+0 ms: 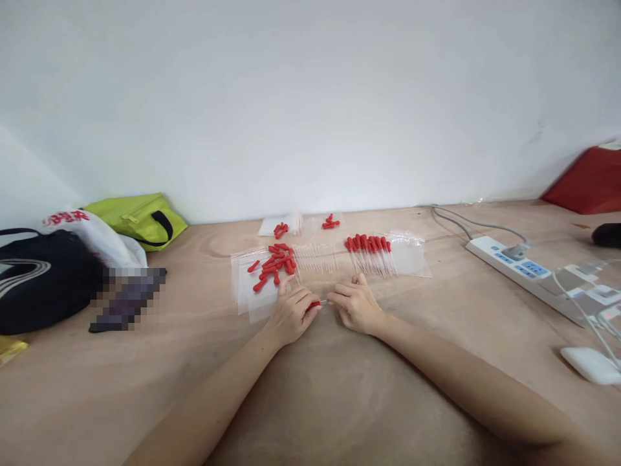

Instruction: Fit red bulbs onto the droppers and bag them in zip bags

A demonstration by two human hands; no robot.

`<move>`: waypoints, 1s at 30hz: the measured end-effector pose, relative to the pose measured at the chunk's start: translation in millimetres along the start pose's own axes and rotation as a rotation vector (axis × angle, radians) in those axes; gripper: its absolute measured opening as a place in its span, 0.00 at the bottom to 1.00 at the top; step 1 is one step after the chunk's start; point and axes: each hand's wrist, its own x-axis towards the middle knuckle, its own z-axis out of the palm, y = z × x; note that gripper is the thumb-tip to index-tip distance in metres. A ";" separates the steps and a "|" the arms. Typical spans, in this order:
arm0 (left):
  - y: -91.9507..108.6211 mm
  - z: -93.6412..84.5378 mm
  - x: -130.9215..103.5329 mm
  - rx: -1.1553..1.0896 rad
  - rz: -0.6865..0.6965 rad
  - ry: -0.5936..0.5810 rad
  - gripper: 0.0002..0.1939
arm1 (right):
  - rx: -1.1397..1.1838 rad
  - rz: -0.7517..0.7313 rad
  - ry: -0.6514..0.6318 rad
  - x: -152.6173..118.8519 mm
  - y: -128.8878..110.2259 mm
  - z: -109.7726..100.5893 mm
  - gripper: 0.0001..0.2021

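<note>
My left hand (292, 313) is closed on a red rubber bulb (314, 305), which pokes out past the fingertips. Between the hands shows a thin, clear dropper tube (324, 302), its one end at the bulb and the other pinched by my right hand (356, 305). Whether the tube sits inside the bulb I cannot tell. Just beyond my left hand lies a heap of red bulbs (277, 262) on clear zip bags (242, 285). Several loose dropper tubes (315, 256) lie in a row beside them. To their right are droppers with red bulbs fitted (371, 246), lined up side by side.
More red bulbs (281, 230) and bags (334, 222) lie near the wall. A power strip (528, 268) with cables and a white case (589, 365) are on the right. At left stand a black bag (48, 278), a white plastic bag (109, 239) and a lime-green bag (130, 217).
</note>
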 end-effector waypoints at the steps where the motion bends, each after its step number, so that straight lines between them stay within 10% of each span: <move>1: 0.2 -0.2 -0.1 -0.002 0.003 0.002 0.10 | 0.013 0.008 0.002 0.5 -0.9 0.8 0.11; 15: -10.7 1.9 1.8 0.129 -0.117 0.180 0.08 | -0.174 0.104 -0.073 13.9 -5.2 -8.5 0.10; 23: -19.5 7.9 -4.6 0.117 -0.286 0.093 0.06 | -0.224 0.790 0.041 43.6 40.0 6.1 0.13; 30: -18.7 8.1 -6.4 0.109 -0.303 0.067 0.04 | -0.253 0.916 -0.065 64.3 57.8 24.5 0.11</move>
